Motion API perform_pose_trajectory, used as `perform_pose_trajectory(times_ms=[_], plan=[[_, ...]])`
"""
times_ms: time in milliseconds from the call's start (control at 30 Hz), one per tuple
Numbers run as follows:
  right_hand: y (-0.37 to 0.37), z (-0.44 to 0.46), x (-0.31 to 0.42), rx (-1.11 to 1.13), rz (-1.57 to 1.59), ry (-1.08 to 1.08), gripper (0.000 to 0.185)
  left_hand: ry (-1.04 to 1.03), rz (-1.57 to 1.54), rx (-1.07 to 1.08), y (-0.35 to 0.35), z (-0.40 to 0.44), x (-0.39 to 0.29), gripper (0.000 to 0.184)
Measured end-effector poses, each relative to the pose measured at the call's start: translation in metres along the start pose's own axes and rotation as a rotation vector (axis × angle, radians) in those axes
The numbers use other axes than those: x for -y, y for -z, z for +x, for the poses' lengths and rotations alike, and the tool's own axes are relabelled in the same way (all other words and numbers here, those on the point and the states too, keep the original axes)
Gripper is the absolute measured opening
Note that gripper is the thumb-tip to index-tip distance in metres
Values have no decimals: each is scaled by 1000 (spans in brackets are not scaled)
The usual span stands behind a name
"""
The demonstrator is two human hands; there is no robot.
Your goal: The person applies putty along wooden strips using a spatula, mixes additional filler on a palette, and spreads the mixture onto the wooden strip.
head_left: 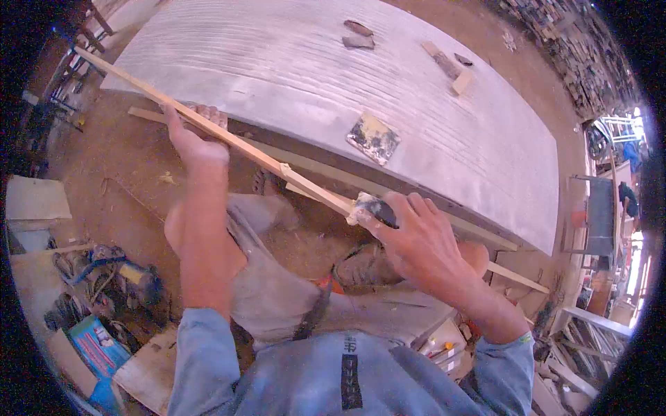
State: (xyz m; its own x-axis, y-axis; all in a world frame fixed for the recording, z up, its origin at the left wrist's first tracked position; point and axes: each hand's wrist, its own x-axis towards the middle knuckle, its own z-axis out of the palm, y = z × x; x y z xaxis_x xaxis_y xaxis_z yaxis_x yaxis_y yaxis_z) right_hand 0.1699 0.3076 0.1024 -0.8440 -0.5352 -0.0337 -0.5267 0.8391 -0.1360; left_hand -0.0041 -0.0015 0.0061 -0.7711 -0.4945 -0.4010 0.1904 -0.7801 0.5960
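A long thin wooden strip [243, 148] slants from the upper left down to the middle. My left hand [199, 135] is wrapped around it near its upper part. Pinched in my right hand [418, 232] is a dark scraper-like tool [378, 210], which touches the strip's lower end. Pale yellowish paste clings to the tool's edge, and another dab sits partway along the strip. A square plate [374, 138] smeared with dark and yellowish paste lies on the large whitish board [277, 76] beyond my hands.
On the board are a wood block with a dark wrap [444, 61] and small brown pieces [358, 28]. Cables and a power tool [132, 274] lie at the lower left. Stacked wood [562, 48] stands at the upper right; a metal frame [598, 215] is at the right.
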Motion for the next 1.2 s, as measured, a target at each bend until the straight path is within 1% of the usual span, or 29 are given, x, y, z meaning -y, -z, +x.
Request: perform_pose_trajectory(times_ms=[67,100,133,200,267,300,367,500,533,600,633,667,700,767,800,867,900,933,1000,1067,1100,1167,1200], plan=[[3,-12,-2,111,22,-50,43,1,27,43,4,5,-2,59],[4,-19,-4,115,26,-56,43,-3,48,81,5,3,-2,58],[5,-26,-7,130,17,-61,43,2,49,84,5,1,0,58],[6,-36,-15,139,4,-68,43,-50,26,66,2,-2,3,57],[2,-40,-24,53,265,-139,38,-65,31,114,-2,-1,1,57],[-2,-39,-24,57,264,-139,38,-75,39,148,-3,-5,0,56],[-9,-34,-18,-54,599,-148,34,-68,46,123,-6,-15,1,56],[-24,-27,-9,-67,653,-228,33,-74,53,73,-12,-16,1,56],[-23,-30,-11,-23,637,-271,36,-73,52,67,-8,-12,1,56],[-15,-36,-18,37,618,-311,39,15,-9,271,0,-10,-1,56],[-10,-38,-22,113,573,-348,35,13,-12,268,-3,-11,-2,56],[-8,-37,-24,188,526,-382,32,-41,0,181,-7,-11,0,55],[-8,-34,-25,192,521,-375,32,-97,10,91,-13,-15,2,55],[-9,-21,-23,-51,422,-279,31,-4,-46,53,-16,-17,3,54],[-9,-10,-18,-47,427,-271,31,14,-57,221,0,-3,2,54],[-4,24,-2,-196,226,-40,34,-20,-29,215,0,-4,0,54],[-4,40,7,-200,226,-42,34,-45,-7,206,-2,-6,2,54],[-4,55,16,-222,211,-3,36,-40,-11,127,-8,-10,1,53],[-8,78,26,-242,197,37,39,-50,-4,107,-13,-17,-2,54],[-14,91,29,-257,96,135,42,-60,3,81,-14,-18,-5,54],[-13,91,30,-250,95,138,42,-41,-11,70,-13,-17,-4,54],[-7,91,33,-158,47,113,41,-23,-30,47,-8,-14,-4,54],[-2,90,34,-152,48,116,41,-34,-35,95,-6,-13,-4,54]])
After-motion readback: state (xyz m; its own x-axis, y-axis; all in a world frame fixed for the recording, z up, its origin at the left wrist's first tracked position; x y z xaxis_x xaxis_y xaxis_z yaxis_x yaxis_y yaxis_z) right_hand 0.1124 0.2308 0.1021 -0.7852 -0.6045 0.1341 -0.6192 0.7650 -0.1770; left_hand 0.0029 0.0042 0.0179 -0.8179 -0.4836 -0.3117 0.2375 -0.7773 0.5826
